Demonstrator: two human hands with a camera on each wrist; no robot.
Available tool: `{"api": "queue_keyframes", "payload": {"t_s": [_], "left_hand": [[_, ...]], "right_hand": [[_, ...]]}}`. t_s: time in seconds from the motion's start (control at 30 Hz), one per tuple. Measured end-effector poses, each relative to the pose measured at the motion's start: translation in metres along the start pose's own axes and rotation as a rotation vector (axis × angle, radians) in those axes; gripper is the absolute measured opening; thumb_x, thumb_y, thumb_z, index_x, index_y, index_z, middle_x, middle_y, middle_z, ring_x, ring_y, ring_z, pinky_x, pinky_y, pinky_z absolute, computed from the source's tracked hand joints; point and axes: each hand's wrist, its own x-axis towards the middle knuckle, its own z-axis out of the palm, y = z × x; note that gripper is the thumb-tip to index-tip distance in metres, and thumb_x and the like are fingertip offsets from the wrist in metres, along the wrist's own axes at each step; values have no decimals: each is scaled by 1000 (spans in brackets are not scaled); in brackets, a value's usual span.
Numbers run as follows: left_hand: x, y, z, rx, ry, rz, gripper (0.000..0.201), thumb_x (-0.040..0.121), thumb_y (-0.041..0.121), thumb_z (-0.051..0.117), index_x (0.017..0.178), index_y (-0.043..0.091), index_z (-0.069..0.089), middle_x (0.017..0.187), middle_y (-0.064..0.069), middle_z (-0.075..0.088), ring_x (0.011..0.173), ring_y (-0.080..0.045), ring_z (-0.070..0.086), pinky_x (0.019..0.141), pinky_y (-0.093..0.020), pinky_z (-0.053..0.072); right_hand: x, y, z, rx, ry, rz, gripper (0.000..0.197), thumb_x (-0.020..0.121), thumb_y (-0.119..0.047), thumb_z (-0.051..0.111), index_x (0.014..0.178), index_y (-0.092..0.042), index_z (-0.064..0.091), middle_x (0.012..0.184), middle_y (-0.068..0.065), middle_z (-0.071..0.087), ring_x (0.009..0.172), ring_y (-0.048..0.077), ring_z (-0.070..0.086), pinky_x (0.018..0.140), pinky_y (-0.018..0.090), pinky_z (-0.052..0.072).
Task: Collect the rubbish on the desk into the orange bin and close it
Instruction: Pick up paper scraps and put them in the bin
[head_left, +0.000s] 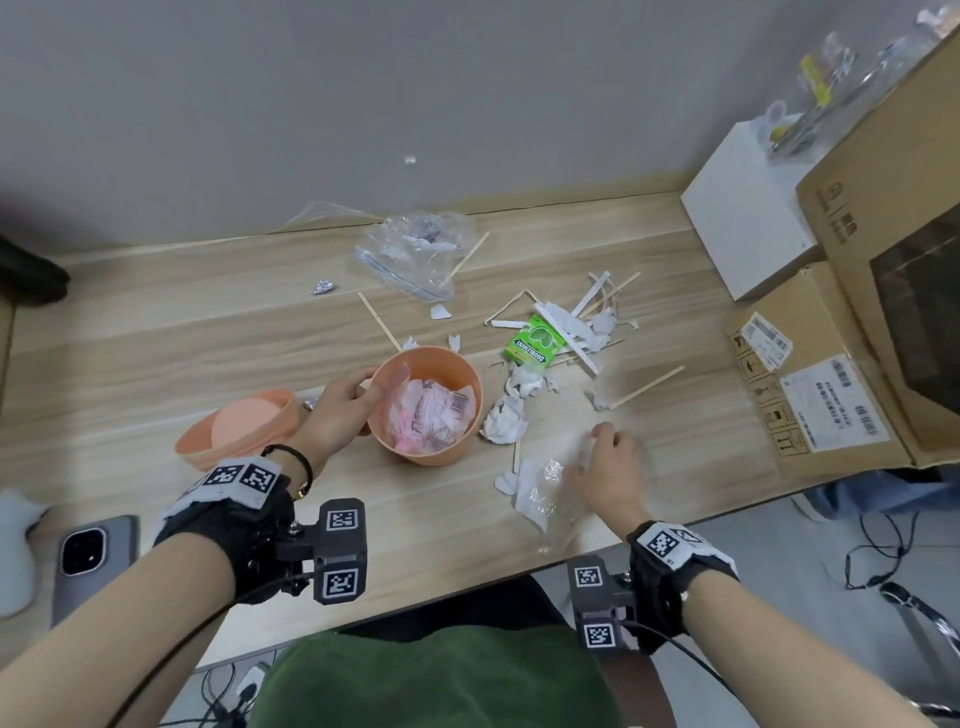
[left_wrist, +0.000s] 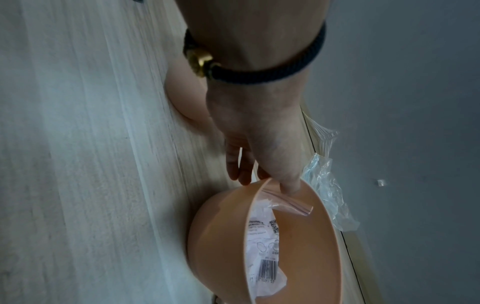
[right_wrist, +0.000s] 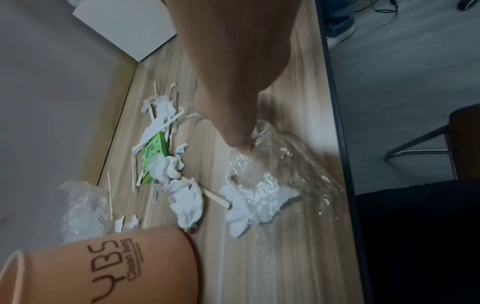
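The orange bin (head_left: 415, 441) stands open on the desk with a pink-and-white wrapper (head_left: 431, 410) inside. My left hand (head_left: 340, 402) grips its near-left rim, thumb inside (left_wrist: 291, 185). The bin's orange lid (head_left: 244, 426) lies upturned to the left. My right hand (head_left: 610, 467) rests on a clear plastic bag (head_left: 545, 493) with white paper under it near the front edge; its thumb (right_wrist: 239, 137) presses the plastic (right_wrist: 272, 181). Crumpled white paper (head_left: 506, 415), a green gum box (head_left: 535, 343), wooden sticks (head_left: 647, 387) and a zip bag (head_left: 415, 254) litter the desk.
Cardboard boxes (head_left: 831, 374) and a white box (head_left: 743, 218) fill the desk's right end. A phone (head_left: 88, 556) lies at the front left. A small foil scrap (head_left: 323, 286) sits at the back left. The wall runs right behind the desk.
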Motion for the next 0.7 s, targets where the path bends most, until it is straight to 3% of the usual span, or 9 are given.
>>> {"api": "queue_keyframes", "payload": {"t_s": [0.1, 0.2, 0.3, 0.4, 0.47, 0.57, 0.63, 0.7], "left_hand": [[1, 0, 1, -7, 12, 0, 29, 86, 56, 60, 100, 32, 70, 83, -10, 69, 76, -22, 66, 79, -42, 56], [1, 0, 0, 4, -8, 6, 33, 84, 61, 61, 101, 34, 71, 87, -18, 71, 77, -25, 67, 83, -46, 56], [3, 2, -1, 24, -35, 15, 41, 75, 71, 59, 99, 40, 70, 96, -18, 72, 86, -32, 71, 86, -50, 55], [6, 3, 1, 64, -38, 29, 35, 81, 68, 57, 101, 42, 68, 99, -15, 72, 87, -25, 71, 87, -46, 56], [8, 5, 2, 78, -33, 38, 29, 84, 64, 56, 99, 42, 67, 101, -19, 71, 83, -23, 68, 85, -45, 55], [11, 5, 2, 89, -46, 33, 37, 80, 69, 56, 101, 40, 67, 103, -20, 71, 89, -32, 70, 84, -46, 55], [13, 3, 0, 97, -58, 22, 42, 80, 70, 56, 105, 37, 67, 99, -16, 72, 89, -34, 70, 82, -44, 56], [17, 0, -2, 98, -60, 15, 45, 81, 68, 57, 109, 34, 67, 86, -16, 70, 75, -28, 65, 72, -39, 55]], "right_hand": [[3, -4, 1, 37, -21, -7, 37, 82, -7, 57, 116, -11, 44, 115, 16, 51, 101, 36, 54, 80, 39, 47], [8, -3, -6, 75, -24, -31, 29, 82, -2, 53, 110, -8, 50, 106, 17, 61, 95, 37, 59, 71, 35, 43], [17, 0, -26, 219, -36, 25, 28, 79, 0, 53, 106, -8, 55, 102, 15, 64, 97, 36, 60, 71, 30, 42], [25, -14, -57, 335, 19, 15, 22, 83, -4, 53, 102, -13, 56, 93, 7, 58, 98, 32, 57, 71, 26, 32], [30, -36, -79, 440, 39, -76, 20, 84, -7, 57, 99, -20, 52, 96, 1, 57, 94, 27, 56, 72, 26, 34], [31, -83, -107, 720, -32, -264, 27, 84, -8, 65, 98, -24, 48, 101, 0, 61, 81, 16, 57, 64, 24, 46], [26, -115, -116, 732, -83, -406, 29, 84, -9, 66, 98, -23, 45, 101, -2, 59, 69, 10, 52, 65, 29, 47], [19, -144, -114, 665, -107, -563, 28, 83, -8, 66, 95, -21, 45, 95, -6, 56, 61, 2, 44, 66, 25, 46]]}}
